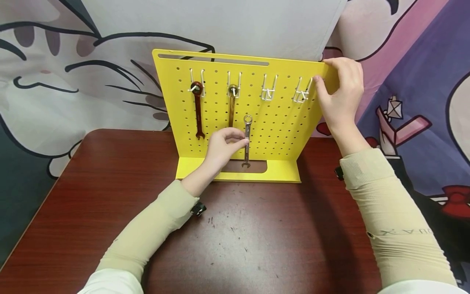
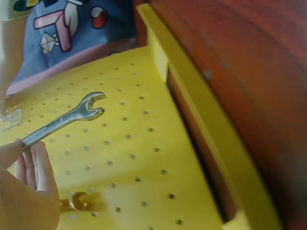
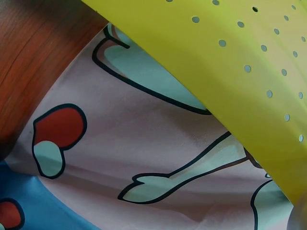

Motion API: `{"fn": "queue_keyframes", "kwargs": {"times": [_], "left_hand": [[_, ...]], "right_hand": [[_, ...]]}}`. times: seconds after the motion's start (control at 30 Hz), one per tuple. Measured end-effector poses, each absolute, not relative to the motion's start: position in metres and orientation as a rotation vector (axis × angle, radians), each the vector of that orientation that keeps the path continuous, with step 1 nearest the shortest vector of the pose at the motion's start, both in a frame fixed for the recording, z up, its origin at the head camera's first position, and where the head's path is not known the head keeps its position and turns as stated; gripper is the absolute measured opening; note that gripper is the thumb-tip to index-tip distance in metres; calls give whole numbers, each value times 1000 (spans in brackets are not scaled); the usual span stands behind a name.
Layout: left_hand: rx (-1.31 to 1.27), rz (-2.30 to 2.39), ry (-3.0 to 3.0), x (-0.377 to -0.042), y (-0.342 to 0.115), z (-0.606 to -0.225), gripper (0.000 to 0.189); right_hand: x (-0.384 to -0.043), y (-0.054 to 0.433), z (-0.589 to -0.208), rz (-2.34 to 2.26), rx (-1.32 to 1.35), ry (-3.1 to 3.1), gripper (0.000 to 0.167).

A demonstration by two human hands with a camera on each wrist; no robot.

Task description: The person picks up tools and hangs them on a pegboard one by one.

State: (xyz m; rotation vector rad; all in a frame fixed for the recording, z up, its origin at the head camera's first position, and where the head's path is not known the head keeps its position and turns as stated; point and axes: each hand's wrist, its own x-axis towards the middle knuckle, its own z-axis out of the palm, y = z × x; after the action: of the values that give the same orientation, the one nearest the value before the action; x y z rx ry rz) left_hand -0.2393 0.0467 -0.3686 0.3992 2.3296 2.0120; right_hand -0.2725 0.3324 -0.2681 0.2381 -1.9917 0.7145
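Note:
A silver combination wrench (image 1: 247,141) is pinched between the thumb and fingers of my left hand (image 1: 225,146), its ring end up and its open end down, in front of the yellow pegboard (image 1: 271,122). The left wrist view shows the wrench's open end (image 2: 91,106) apart from the board. My right hand (image 1: 343,92) grips the board's upper right corner, thumb on the front face. A dark reddish wrench (image 1: 198,112) hangs on the leftmost white hook, and a gold-toned wrench (image 1: 232,106) on the second, its lower end hidden behind my left hand in the head view.
Two more white hooks, the third (image 1: 269,87) and the fourth (image 1: 302,90), carry no wrench. The board stands on its yellow base (image 1: 282,173) on a dark red-brown wooden table (image 1: 235,237). Cartoon-printed cloth (image 1: 121,73) hangs behind it.

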Motion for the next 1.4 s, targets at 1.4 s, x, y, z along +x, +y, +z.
{"fn": "queue_keyframes", "kwargs": {"times": [1.4], "left_hand": [[335,2173,2166,-263,86,-328,20]], "right_hand": [[-274,333,-270,718,251,-1972,32]]}}
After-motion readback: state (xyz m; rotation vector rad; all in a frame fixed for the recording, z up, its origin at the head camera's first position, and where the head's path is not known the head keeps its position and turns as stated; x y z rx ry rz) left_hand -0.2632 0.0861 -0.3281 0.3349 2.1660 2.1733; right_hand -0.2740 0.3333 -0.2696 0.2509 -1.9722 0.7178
